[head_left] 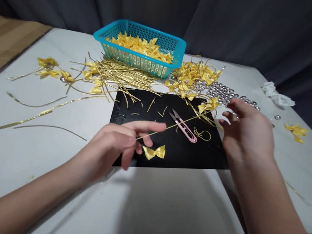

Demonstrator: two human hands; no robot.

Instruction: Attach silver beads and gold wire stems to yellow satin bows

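My left hand (120, 137) pinches a thin gold cord (154, 133) between its fingers. The cord slants up to the right across a black mat (131, 155). Just below the fingertips lies a yellow satin bow (155, 152), apart from the hand. Off to the right, my right hand (246, 130) is held beside the silver beads (220, 92), fingers apart and curved, with nothing visible in them. Pink thread snips (185, 128) lie on the mat behind the cord, their blades pointing away to the left.
A turquoise basket (139, 57) of yellow bows stands at the back. Gold cords (127, 74) are heaped before it, and finished-looking bow pieces (195, 76) lie right of it. Loose cords (37, 104) lie on the left. White crumpled material (278, 95) sits far right.
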